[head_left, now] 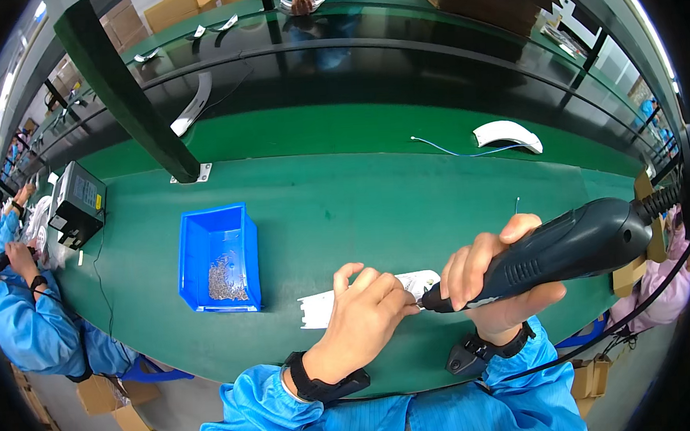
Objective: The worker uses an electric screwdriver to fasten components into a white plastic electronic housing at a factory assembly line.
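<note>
hardware point(225, 283) in bin point(197, 258); boxy device point(79, 207) left of bin; workpiece point(316, 311) right of bin; power driver point(569, 244) right of workpiece

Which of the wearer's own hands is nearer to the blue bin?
Left. The left hand is right of the blue bin, over the white part; the right hand is farther right, wrapped around the dark power tool.

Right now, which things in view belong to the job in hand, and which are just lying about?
Apparently in use:
black handheld power tool, in the right hand
white notched piece, under the left hand
blue plastic bin of small metal pieces, probably

Seemingly just lying about:
curved white piece, upper right
thin blue wire beside it
black box-shaped device
</note>
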`<state>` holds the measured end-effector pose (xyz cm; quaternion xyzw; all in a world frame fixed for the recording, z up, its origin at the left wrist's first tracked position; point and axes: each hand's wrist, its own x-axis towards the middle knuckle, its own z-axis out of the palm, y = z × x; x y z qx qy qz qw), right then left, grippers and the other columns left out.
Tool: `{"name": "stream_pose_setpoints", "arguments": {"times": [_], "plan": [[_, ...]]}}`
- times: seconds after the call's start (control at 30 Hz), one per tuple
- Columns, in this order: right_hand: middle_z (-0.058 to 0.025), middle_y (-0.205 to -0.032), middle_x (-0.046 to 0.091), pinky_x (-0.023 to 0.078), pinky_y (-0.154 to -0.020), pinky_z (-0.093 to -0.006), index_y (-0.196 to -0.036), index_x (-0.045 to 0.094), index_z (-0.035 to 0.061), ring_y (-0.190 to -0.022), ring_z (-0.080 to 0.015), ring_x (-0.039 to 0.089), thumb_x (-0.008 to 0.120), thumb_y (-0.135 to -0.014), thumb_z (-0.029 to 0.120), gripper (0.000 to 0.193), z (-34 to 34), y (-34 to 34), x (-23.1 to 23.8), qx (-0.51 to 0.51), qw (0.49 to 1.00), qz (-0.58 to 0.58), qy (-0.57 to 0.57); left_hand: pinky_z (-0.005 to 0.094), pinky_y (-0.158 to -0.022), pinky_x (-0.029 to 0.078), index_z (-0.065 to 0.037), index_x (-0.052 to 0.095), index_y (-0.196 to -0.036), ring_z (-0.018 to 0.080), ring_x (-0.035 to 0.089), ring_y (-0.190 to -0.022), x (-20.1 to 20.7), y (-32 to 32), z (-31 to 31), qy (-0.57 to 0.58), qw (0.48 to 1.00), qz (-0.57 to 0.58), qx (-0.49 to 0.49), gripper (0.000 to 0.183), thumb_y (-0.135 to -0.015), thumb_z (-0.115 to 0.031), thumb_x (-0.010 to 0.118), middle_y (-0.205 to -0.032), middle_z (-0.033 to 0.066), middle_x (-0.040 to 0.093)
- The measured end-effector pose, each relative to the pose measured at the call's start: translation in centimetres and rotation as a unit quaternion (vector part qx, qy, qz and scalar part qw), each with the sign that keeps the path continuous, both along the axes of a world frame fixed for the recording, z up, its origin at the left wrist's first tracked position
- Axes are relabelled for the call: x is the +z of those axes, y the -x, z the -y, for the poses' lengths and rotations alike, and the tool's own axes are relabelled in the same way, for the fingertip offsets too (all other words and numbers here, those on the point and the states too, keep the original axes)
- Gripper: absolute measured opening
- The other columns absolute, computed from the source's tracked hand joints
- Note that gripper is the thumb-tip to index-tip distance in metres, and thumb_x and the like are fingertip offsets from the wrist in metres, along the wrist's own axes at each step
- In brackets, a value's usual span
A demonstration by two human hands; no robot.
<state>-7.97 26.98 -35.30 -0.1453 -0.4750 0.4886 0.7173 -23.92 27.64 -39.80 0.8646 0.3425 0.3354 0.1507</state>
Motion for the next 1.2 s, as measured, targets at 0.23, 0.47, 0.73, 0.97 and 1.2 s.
{"name": "stream_pose_setpoints", "arguments": {"times": [0.23, 0.47, 0.73, 0.97, 1.2], "plan": [[-0.0074, -0.058, 0.051, 0.049, -0.047, -0.0300, -0.106, 0.032, 0.0084, -0.044, -0.0184, 0.053, 0.049, -0.076, 0.067, 0.068, 0.4, 0.6, -0.1, -0.024, 0.996, 0.089, -0.019, 0.0439, -0.090, 0.030, -0.012, 0.060, -0.074, 0.0156, 0.050, -0.075, -0.1, -0.1, 0.9, 0.003, 1.000, -0.021, 0.018, 0.020, -0.059, -0.012, 0.074, -0.076, -0.0032, 0.053], [-0.0074, -0.059, 0.051, 0.048, -0.047, -0.0292, -0.106, 0.032, 0.0080, -0.044, -0.0183, 0.052, 0.049, -0.075, 0.068, 0.069, 0.7, 1.0, -0.1, -0.030, 0.994, 0.105, 0.004, 0.0454, -0.091, 0.031, -0.010, 0.058, -0.077, 0.0168, 0.050, -0.078, 0.0, 0.2, 1.3, 0.016, 0.999, -0.043, 0.027, 0.022, -0.061, -0.011, 0.073, -0.077, -0.0015, 0.052], [-0.0061, -0.059, 0.050, 0.047, -0.044, -0.0283, -0.105, 0.031, 0.0087, -0.043, -0.0166, 0.051, 0.045, -0.076, 0.069, 0.069, 0.3, 0.9, -1.7, -0.091, 0.990, 0.108, 0.000, 0.0376, -0.068, 0.047, 0.000, 0.053, -0.100, 0.0319, 0.057, -0.082, 3.7, 8.5, -3.1, -0.111, 0.951, -0.038, 0.285, 0.035, -0.067, 0.005, 0.063, -0.092, 0.0156, 0.055], [-0.0049, -0.057, 0.048, 0.045, -0.042, -0.0275, -0.105, 0.030, 0.0090, -0.042, -0.0151, 0.051, 0.044, -0.075, 0.071, 0.070, -0.2, 2.2, -2.1, -0.096, 0.988, 0.117, 0.003, 0.0416, -0.061, 0.046, -0.001, 0.054, -0.087, 0.0342, 0.059, -0.074, -0.2, 17.2, -5.5, 0.146, 0.910, -0.278, 0.270, 0.019, -0.069, 0.004, 0.058, -0.076, 0.0155, 0.060], [-0.0052, -0.057, 0.048, 0.045, -0.042, -0.0278, -0.104, 0.030, 0.0090, -0.041, -0.0152, 0.050, 0.044, -0.074, 0.071, 0.070, -0.5, 2.2, -2.8, -0.090, 0.988, 0.124, 0.020, 0.0427, -0.064, 0.045, -0.001, 0.053, -0.080, 0.0366, 0.057, -0.074, -0.3, 15.8, -5.2, 0.128, 0.918, -0.265, 0.267, 0.008, -0.075, -0.004, 0.057, -0.079, 0.0171, 0.059]]}}
